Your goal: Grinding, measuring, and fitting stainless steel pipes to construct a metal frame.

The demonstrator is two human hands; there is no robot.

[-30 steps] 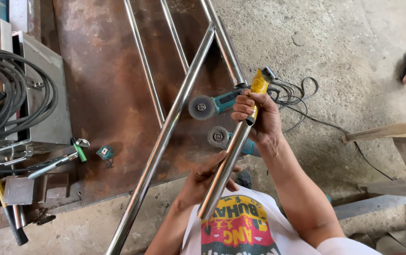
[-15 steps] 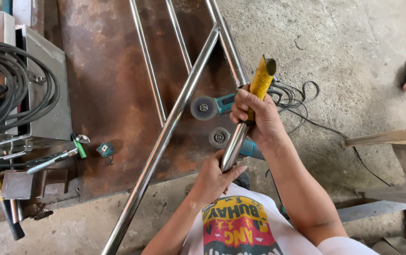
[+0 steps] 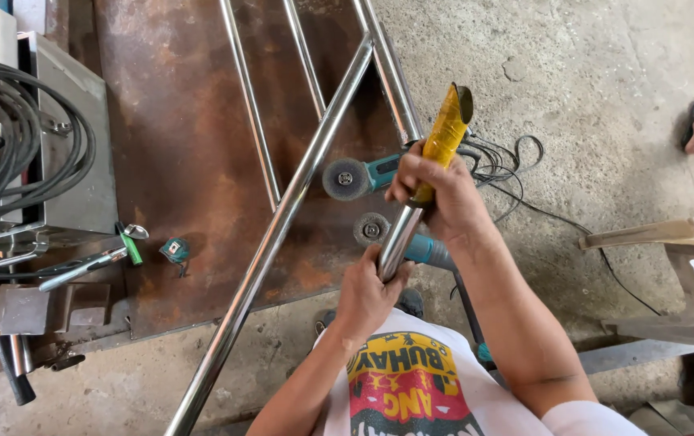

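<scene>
- The right hand is closed around a short steel pipe just below its yellow-taped end, and the left hand grips the same pipe lower down, close to the chest
- The pipe hangs tilted between the two hands, taped end up and away from the body, over two angle grinders that lie on the floor just beyond the left hand
- To handle it well, I judge both grips should stay firm and well apart along the pipe, with the taped end kept clear of the long steel tube that runs slantwise left of the hands
- Against the frame half a second back, the pipe stands steeper and the taped end sits higher above the right fist; a second back it lay flatter, with the left hand more open under it
- A tape measure lies on the rusty plate far left of both hands
</scene>
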